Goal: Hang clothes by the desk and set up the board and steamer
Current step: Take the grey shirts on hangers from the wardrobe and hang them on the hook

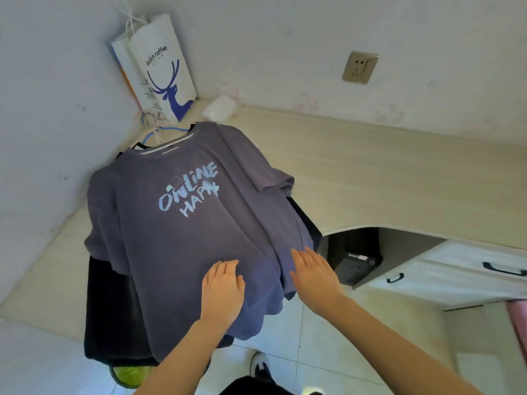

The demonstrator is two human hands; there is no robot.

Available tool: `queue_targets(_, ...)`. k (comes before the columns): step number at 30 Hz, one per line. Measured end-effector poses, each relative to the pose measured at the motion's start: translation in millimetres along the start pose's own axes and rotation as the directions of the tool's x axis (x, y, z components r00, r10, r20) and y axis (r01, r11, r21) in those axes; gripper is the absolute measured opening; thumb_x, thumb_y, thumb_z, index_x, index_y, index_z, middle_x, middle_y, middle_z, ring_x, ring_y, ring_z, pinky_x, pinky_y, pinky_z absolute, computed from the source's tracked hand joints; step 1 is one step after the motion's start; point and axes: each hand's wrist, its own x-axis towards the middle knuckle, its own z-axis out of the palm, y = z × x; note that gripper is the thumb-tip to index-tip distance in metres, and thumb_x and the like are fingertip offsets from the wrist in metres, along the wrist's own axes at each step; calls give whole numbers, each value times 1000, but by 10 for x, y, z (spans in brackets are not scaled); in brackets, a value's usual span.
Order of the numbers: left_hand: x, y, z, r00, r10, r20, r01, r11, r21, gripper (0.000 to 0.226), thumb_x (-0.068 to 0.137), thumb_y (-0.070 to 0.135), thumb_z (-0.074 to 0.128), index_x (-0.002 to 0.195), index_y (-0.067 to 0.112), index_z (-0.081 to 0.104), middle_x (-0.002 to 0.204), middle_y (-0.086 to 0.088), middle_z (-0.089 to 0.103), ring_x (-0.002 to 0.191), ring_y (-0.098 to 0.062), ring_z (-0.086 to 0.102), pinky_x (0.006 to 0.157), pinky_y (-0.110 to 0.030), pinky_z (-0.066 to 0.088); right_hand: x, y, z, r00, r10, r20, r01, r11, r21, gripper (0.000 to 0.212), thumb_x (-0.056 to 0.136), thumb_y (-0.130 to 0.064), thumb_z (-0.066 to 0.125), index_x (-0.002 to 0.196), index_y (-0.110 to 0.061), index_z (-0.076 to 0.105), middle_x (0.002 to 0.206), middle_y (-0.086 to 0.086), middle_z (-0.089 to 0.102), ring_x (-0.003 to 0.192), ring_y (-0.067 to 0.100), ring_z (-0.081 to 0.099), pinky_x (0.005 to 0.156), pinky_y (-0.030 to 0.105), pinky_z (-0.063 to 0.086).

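A grey-blue T-shirt (176,223) printed with "ONLINE HAPPY" lies spread over the corner of a cream desk (370,178), its hem hanging past the front edge. It is on a light blue hanger (159,131) near the wall corner. A black garment (114,309) lies beneath it and drapes off the desk. My left hand (222,292) rests flat on the shirt's lower front, fingers apart. My right hand (316,275) lies flat on the shirt's right hem, fingers spread. No board or steamer is in view.
White paper bags with a blue deer print (165,69) stand in the wall corner. A tissue pack (219,108) lies beside them. A wall socket (360,67) is up right. Drawers (456,269) and a black box (356,263) sit under the desk. My shoe (261,366) is on the tiled floor.
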Motion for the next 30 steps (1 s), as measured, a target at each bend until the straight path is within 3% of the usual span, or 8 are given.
queue_targets(3, -80, 369, 45, 988, 155, -19, -155, 988, -13, 39, 95, 23, 53, 132, 13, 53, 131, -3, 57, 126, -24, 47, 104, -37, 41, -379, 163, -14, 998, 38, -41, -37, 999, 20, 58, 100, -31, 42, 149, -9, 23, 152, 11, 32, 143, 32, 24, 117, 42, 17)
queue_targets(8, -381, 1048, 198, 893, 450, -23, -449, 893, 29, 33, 85, 17, 68, 117, 12, 63, 108, -4, 66, 104, -24, 61, 81, -36, 53, -1144, 410, -43, 965, 250, -75, -242, 965, 104, 55, 101, -35, 36, 150, -16, 20, 156, 5, 24, 146, 25, 15, 118, 39, 11)
queue_targets(11, -702, 1477, 315, 820, 572, 8, -571, 819, 57, 32, 85, 18, 67, 115, 13, 63, 107, -2, 66, 105, -23, 61, 81, -35, 53, -1705, 603, 0, 941, 327, -88, -317, 941, 117, 54, 102, -33, 33, 150, -12, 19, 157, 7, 23, 147, 26, 12, 119, 40, 10)
queue_targets(14, -1112, 1824, 492, 753, 655, 61, -657, 753, 30, 33, 87, 20, 65, 119, 12, 61, 112, -1, 65, 111, -21, 59, 89, -33, 51, -2298, 764, 112, 899, 415, -141, -395, 907, 147, 53, 101, -32, 37, 148, -9, 26, 153, 10, 31, 144, 29, 21, 117, 39, 15)
queue_targets(18, -1741, 2215, 783, 661, 733, 161, -739, 673, -28, 40, 97, 29, 50, 134, 16, 50, 130, 3, 56, 123, -15, 48, 102, -29, 42, -3103, 921, 339, 787, 593, -169, -568, 804, 177, 52, 88, -34, 64, 131, -7, 55, 132, 11, 58, 125, 32, 52, 102, 44, 43)
queue_targets(20, -2059, 2402, 922, 591, 778, 214, -788, 613, -54, 42, 99, 30, 45, 138, 17, 45, 135, 5, 52, 127, -14, 44, 105, -27, 38, -3513, 964, 464, 724, 662, -195, -630, 749, 203, 53, 80, -34, 72, 124, -7, 61, 124, 10, 64, 117, 31, 59, 96, 43, 49)
queue_targets(23, -2559, 2691, 1139, 462, 839, 288, -860, 503, -86, 44, 100, 30, 39, 142, 18, 40, 139, 6, 48, 129, -13, 39, 106, -26, 35, -4154, 1011, 676, 636, 743, -208, -709, 669, 223, 54, 76, -34, 76, 121, -7, 62, 121, 8, 65, 115, 30, 60, 94, 40, 50)
queue_targets(30, -3354, 3165, 1622, 295, 888, 353, -923, 360, -136, 44, 100, 31, 38, 141, 18, 41, 138, 4, 50, 130, -14, 40, 107, -28, 35, -5188, 1093, 1055, 452, 875, -173, -829, 483, 283, 50, 86, -34, 65, 128, -9, 55, 128, 7, 60, 126, 30, 51, 103, 43, 44)
